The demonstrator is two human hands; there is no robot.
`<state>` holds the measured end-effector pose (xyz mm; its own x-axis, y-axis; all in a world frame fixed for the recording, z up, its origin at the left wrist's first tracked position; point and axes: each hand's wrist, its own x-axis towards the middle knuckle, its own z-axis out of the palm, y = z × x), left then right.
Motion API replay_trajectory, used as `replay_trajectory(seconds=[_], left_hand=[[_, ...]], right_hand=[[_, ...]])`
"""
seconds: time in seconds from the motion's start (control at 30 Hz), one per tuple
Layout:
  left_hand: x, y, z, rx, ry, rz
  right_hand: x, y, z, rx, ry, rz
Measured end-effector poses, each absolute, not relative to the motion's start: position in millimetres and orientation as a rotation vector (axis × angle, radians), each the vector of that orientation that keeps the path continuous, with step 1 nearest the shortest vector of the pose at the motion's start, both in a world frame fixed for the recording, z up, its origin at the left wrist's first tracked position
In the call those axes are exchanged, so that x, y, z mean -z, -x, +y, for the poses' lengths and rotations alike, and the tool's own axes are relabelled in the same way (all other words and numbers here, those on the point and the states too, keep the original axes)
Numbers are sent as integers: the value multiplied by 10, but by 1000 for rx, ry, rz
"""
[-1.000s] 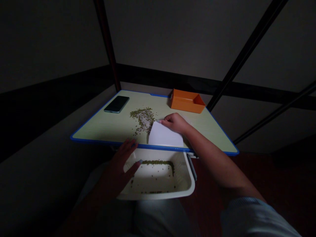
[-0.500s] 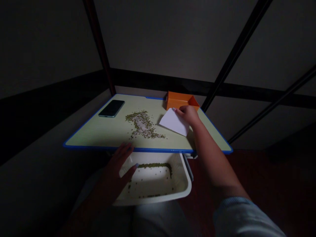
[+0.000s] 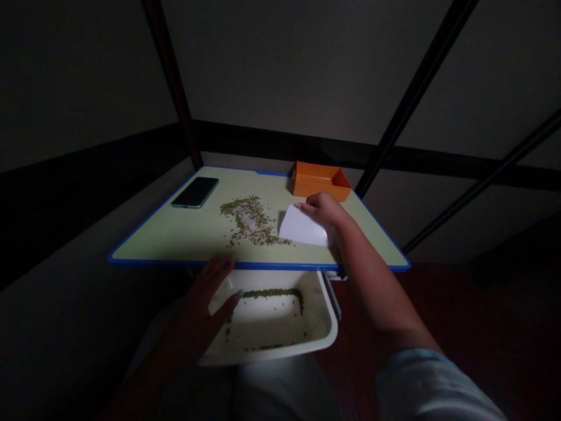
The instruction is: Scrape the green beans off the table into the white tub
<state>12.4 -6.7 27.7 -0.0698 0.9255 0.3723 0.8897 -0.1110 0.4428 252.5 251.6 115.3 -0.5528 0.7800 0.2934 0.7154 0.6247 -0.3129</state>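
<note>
My right hand [image 3: 322,208] pinches a white card [image 3: 303,229] by its top edge, and the card stands on the pale table [image 3: 184,234] just right of a scatter of small green beans mixed with white grains [image 3: 250,219]. My left hand [image 3: 209,292] grips the left rim of a white tray [image 3: 280,345] held below the table's near edge. The tray holds a row of green beans [image 3: 272,293] along its far side and a few loose ones on its floor.
A dark phone [image 3: 195,192] lies at the table's far left. An orange open box [image 3: 321,180] sits at the far right corner. The table has a blue rim [image 3: 149,261]. Dark slanted poles [image 3: 170,76] rise behind the table. The room is dim.
My right hand lifted the card from the near edge to the far right, then set it down beside the bean scatter. More beans now lie trailed toward the card. The left hand stays on the tray.
</note>
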Motion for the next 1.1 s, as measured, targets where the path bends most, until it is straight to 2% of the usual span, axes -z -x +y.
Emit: replay_trajectory(seconds=[0.37, 0.67, 1.1], left_hand=[[-274, -120, -66, -949, -2094, 2042], [-280, -118, -55, -930, -2081, 2038], [-296, -128, -67, -920, -2082, 2045]], right_hand=[[-1127, -2483, 2437, -526, 995, -2408], [-1166, -2510, 2421, -465, 1059, -2402], [-1112, -2438, 2351, -643, 883, -2463]])
